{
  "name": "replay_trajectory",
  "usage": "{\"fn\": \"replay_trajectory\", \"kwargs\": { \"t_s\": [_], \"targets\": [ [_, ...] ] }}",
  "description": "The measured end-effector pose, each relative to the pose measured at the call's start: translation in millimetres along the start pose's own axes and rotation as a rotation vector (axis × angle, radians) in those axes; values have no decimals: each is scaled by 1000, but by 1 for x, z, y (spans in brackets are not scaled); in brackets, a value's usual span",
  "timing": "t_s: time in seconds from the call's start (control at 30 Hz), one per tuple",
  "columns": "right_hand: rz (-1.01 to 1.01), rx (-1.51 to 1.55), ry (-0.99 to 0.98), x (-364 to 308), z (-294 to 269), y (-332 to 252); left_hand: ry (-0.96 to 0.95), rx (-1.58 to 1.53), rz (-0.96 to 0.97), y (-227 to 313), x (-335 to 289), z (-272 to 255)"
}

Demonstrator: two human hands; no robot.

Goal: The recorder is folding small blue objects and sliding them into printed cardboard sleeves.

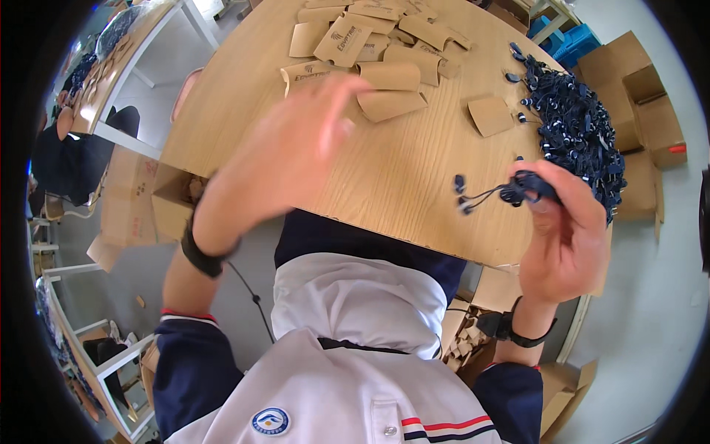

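My right hand (566, 237) is closed on a coiled pair of dark earphones (529, 185) above the right part of the table. The two earbuds dangle on short leads to the left of the coil. My left hand (299, 140), blurred by motion, reaches over the table with its fingers stretched out and its thumb apart. Nothing shows in it. Its fingertips are nearest to the pile of brown cardboard pillow boxes (389, 76), and whether they touch a box I cannot tell. One separate brown box (490, 116) lies to the right of that pile.
A large heap of dark earphones (580, 126) covers the right edge of the wooden table (399, 174). Open cardboard cartons stand at the right (614, 81) and lower left (129, 196). Below the table is a carton of small brown pieces (466, 340). Another table (122, 63) stands far left.
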State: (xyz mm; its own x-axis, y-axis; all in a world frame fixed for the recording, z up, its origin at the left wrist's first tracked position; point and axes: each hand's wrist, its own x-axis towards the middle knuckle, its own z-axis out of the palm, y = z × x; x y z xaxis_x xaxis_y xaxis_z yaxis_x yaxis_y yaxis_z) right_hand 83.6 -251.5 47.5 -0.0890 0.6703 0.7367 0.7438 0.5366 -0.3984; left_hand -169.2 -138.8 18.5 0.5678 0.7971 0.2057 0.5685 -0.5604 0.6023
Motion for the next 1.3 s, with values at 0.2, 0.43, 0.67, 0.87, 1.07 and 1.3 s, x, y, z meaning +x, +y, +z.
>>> {"fn": "replay_trajectory", "kwargs": {
  "t_s": [0.2, 0.43, 0.67, 0.87, 1.07, 1.3],
  "targets": [
    [40, -61, 164, 25, -19, -1, 135, 584, 157, -69, 15, 4],
    [-304, -247, 216, 54, -51, -4, 173, -424, -8, -7, -12, -3],
    [-385, -235, 292, 64, -61, -36, -59, -983, 112, 92, -23, 45],
    [-554, 40, -18, 47, -77, -28, -88, -1157, 69, 105, -18, 50],
    [-556, 391, -138, 54, -50, -23, -103, -1044, 287, 94, -14, 55],
    [-320, 426, -78, 28, -13, -35, 135, -1065, 386, 94, -19, 55]
  ]
}}
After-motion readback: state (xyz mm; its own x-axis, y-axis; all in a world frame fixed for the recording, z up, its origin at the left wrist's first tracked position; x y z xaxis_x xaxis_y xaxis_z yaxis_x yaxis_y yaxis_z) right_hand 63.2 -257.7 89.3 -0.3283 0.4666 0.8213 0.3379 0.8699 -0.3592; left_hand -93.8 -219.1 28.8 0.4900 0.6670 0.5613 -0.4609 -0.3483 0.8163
